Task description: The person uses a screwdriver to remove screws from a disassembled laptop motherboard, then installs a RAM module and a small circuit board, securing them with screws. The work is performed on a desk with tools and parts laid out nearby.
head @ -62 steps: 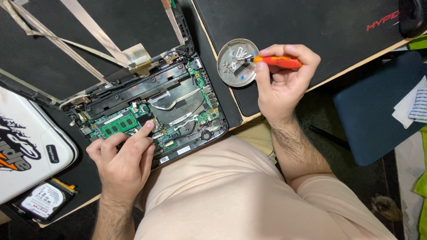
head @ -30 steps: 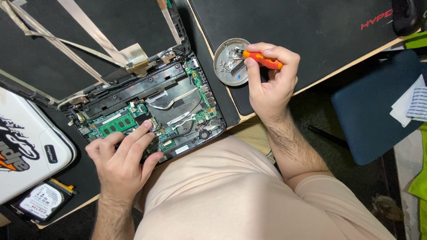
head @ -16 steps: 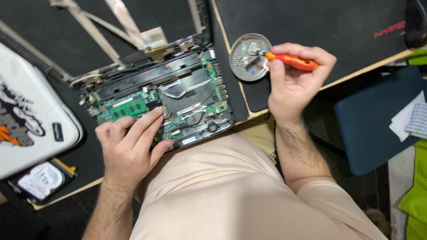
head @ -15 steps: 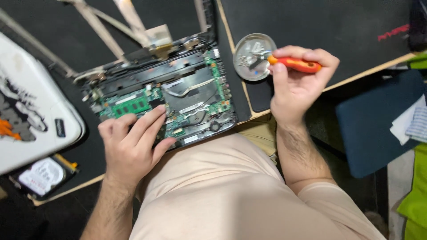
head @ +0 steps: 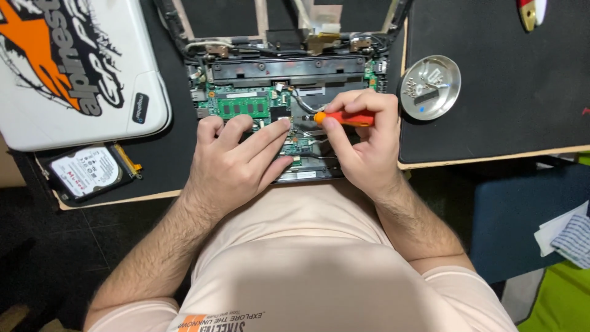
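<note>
An orange screwdriver with a smooth plastic handle and a thin metal tip is pinched between the thumb and bent fingers of the right hand. Its tip is pointed left, down at the middle of an opened laptop, just beside the fingertips of the left hand. The left hand is laid flat on the laptop's green circuit board, with the fingers spread a little apart and nothing gripped. The board is seen as bumpy, with small chips, thin wires and a long green memory stick. A round, shiny metal dish with tiny screws in it is set on a black mat, to the right of the laptop. A white, smooth laptop lid with orange and black art is laid at the left, and a flat silver hard drive is seen below it. Half a second ago the screwdriver was held over the dish; now it has been brought to the laptop, and the right hand is placed close to the left.
</note>
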